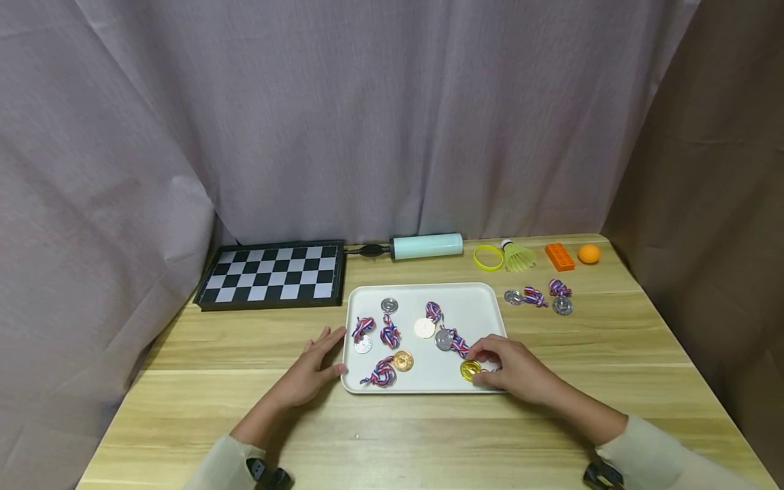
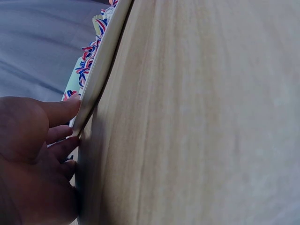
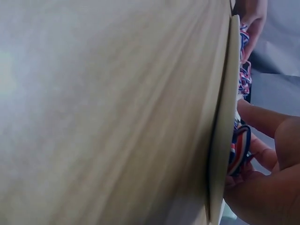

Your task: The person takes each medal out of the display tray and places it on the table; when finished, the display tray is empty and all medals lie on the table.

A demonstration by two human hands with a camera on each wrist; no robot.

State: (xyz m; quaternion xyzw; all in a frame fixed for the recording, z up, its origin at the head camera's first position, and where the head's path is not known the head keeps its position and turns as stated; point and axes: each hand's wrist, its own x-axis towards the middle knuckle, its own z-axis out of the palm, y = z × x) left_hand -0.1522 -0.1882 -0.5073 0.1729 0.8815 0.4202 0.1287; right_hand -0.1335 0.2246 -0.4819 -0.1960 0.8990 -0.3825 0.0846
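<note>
A white tray [image 1: 429, 384] holds several medals with knotted red, white and blue ribbons. At its left edge, my left hand [image 1: 311, 371] rests with fingers extended, thumb and fingertips touching the rim. My right hand [image 1: 514, 367] is over the front right corner, thumb and fingers bent around a shiny gold medal [image 1: 470, 369]; its ribbon [image 3: 241, 147] shows under the palm in the right wrist view. Just behind that hand lies a silver medal [image 1: 444, 339], beside a pale gold medal [image 1: 424, 328]. Farther left are a bronze-gold medal [image 1: 402, 361] and silver medals [image 1: 389, 305].
Right of the tray, two silver medals [image 1: 562, 305] lie on the wooden table [image 1: 392, 435]. Behind it are a chessboard [image 1: 272, 275], a light blue pump [image 1: 427, 246], a yellow ring [image 1: 488, 268], a shuttlecock [image 1: 518, 257], an orange block [image 1: 560, 257] and an orange ball [image 1: 589, 254].
</note>
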